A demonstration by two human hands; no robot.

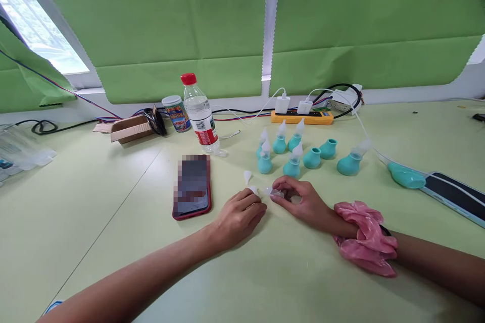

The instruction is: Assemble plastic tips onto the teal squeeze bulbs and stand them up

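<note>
Near the middle of the table, my left hand is closed, with a small white tip at its fingers; the hand partly covers it. Facing it, my right hand pinches a small clear plastic nozzle piece between thumb and fingers. A loose white cone tip lies just beyond my left hand. Behind my right hand stand several teal squeeze bulbs with clear pointed nozzles, the nearest bulb among them. Two teal bulbs without nozzles, one of them a bare bulb, stand to their right.
A red-cased phone lies left of my hands. Behind it are a water bottle, a can and a cardboard box. A yellow power strip with chargers lies at the back. Another teal bulb rests by a dark flat device.
</note>
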